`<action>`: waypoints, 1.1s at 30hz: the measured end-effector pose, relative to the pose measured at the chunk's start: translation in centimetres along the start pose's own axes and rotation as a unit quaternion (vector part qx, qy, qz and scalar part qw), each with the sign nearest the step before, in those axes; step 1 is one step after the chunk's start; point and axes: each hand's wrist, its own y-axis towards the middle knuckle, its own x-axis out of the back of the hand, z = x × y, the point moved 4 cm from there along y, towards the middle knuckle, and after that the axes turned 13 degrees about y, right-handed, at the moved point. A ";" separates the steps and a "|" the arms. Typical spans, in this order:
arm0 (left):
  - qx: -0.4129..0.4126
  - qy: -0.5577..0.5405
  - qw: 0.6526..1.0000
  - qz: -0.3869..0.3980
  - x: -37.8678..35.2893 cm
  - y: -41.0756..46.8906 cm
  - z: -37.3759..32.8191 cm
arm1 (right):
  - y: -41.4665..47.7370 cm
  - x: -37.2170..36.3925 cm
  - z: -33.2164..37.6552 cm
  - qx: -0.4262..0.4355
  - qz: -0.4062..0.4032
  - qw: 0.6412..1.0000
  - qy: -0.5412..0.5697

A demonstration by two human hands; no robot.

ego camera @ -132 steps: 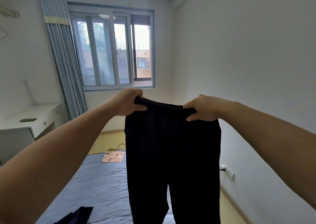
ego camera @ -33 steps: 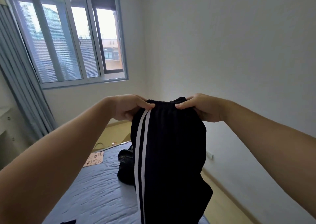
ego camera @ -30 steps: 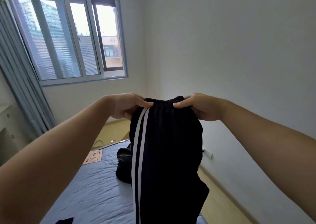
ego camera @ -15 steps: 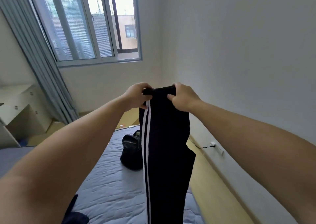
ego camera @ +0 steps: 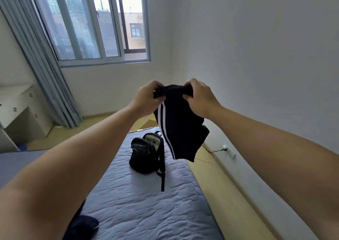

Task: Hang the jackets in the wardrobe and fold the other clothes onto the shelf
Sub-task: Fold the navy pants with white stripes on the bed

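Observation:
Black trousers (ego camera: 180, 129) with two white side stripes hang in the air over the far end of the bed. My left hand (ego camera: 146, 100) grips the bunched waistband on its left side. My right hand (ego camera: 199, 98) grips it on the right side, close to the left hand. The cloth is doubled up, and its lower edge hangs just above the mattress. Another dark garment (ego camera: 80, 227) lies at the bed's near left edge, partly hidden by my left arm.
A black backpack (ego camera: 146, 153) sits on the grey quilted mattress (ego camera: 143, 208), its strap trailing toward me. A white desk (ego camera: 16, 109) stands at the left by a blue curtain (ego camera: 45, 65). A wall socket with a cable (ego camera: 225, 148) is low on the right wall.
My hands have drawn closer together on the waistband. The trousers now hang much shorter, gathered up. The view has tilted down, showing more of the bed and the backpack.

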 end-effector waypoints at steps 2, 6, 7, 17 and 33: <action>-0.011 0.048 0.998 0.028 -1.3 -4.0 2.0 | -3.3 -2.4 -0.7 -0.005 0.033 0.999 -0.018; -0.014 0.095 0.989 0.117 -6.0 -14.6 7.2 | -11.7 -9.6 -3.1 -0.049 0.130 0.987 -0.083; -0.016 0.102 0.982 0.157 -7.5 -17.4 8.5 | -14.2 -11.8 -3.9 -0.067 0.160 0.980 -0.100; -0.006 0.134 0.863 0.487 -18.7 -43.9 16.7 | -39.8 -31.0 -10.3 -0.249 0.402 0.863 -0.178; 0.142 0.138 0.824 0.531 -13.2 -61.6 21.8 | -51.8 -39.2 -3.0 -0.250 0.505 0.817 -0.126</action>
